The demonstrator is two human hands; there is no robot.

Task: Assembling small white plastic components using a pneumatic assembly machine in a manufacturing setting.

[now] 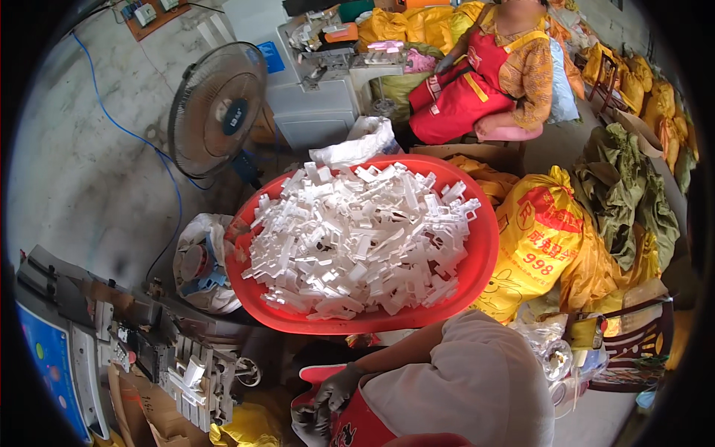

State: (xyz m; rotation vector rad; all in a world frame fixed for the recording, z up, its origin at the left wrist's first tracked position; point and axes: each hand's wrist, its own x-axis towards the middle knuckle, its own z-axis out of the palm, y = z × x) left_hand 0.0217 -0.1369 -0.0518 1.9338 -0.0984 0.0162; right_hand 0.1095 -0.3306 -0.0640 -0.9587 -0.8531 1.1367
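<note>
In grey gloves, my hands are together low in the view, over the red apron on my lap. My right hand (339,387) reaches in from the right with its fingers bent down toward the other hand. Whatever they may hold is hidden. Just below it, my left hand (311,425) is dark and partly covered, so its fingers cannot be told apart. Beyond my right arm stands a large red oval tub (488,257). A heap of small white plastic parts (357,238) fills it. Neither hand touches the tub or the parts.
At lower left is a bench machine with metal fixtures (197,380). A standing fan (216,115) and white sack (208,261) flank the tub's left. Yellow sacks (532,238) crowd its right. Across the tub, a person in a red apron (484,71) sits beside another machine (313,97).
</note>
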